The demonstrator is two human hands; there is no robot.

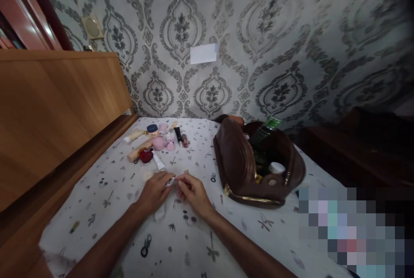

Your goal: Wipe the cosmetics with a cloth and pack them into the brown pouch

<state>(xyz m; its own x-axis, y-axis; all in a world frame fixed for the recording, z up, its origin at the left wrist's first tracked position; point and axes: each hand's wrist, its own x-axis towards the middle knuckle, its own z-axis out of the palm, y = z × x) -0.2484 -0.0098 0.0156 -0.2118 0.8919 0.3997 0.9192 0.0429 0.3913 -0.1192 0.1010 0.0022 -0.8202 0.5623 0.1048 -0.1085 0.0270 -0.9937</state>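
Grey patterned wallpaper (220, 6) across the back, with a white paper (203, 54) stuck on it; below, a white printed cloth (174, 248) spread over the surface, beside a wooden board (61, 114) on the left. Near the middle of the cloth, between the fingers of both hands, a small white item (170, 181), perhaps a tube or a cap, blurred. Left hand (156, 189) with fingers curled closed around it; right hand (194, 192) just beside, index finger and thumb drawn in at its end, too small in view to tell whether gripping or merely touching.

Just beyond the left hand, a white tube (158, 161) and a pale round disc (148, 176), the disc partly behind the knuckles. Farther off, a dark red bottle (146, 155), a pink jar (158, 143), a jar with a dark blue lid (152, 130) and a black tube (178, 135), grouped close together. To the right of the hands, well apart, an open brown bag (234, 153), with a white lid (277, 168) and a green-topped bottle (273, 122) showing inside.

No brand or label readable anywhere; marks on the paper too faint to read. Bag's depths dark, lower right corner masked by coloured blocks, forearms cut off at the bottom edge.
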